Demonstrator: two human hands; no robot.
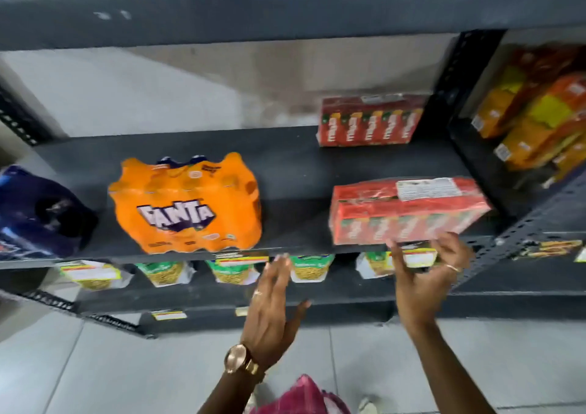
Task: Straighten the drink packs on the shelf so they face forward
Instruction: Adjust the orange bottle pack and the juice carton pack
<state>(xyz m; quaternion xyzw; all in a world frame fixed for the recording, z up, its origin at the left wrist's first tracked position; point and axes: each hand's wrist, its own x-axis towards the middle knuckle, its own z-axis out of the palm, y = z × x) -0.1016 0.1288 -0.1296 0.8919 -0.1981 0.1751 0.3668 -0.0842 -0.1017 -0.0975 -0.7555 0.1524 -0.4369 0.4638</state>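
On the dark shelf (298, 172) an orange Fanta pack (187, 206) stands at the front, logo toward me. A dark blue pack (41, 210) sits at the far left edge. A red carton pack (406, 210) lies at the front right, skewed, its right end turned back. A second red carton pack (371, 120) stands at the back. My right hand (425, 277) hovers just under the front red pack, fingers spread, fingertips at its lower edge. My left hand (272, 299) is flat and open below the shelf lip, holding nothing.
A perforated upright (456, 77) bounds the shelf on the right; beyond it are orange and yellow packets (539, 118). The lower shelf holds green-and-white noodle bags (233, 271) and price labels (244, 260). Grey tiled floor (95, 366) lies below.
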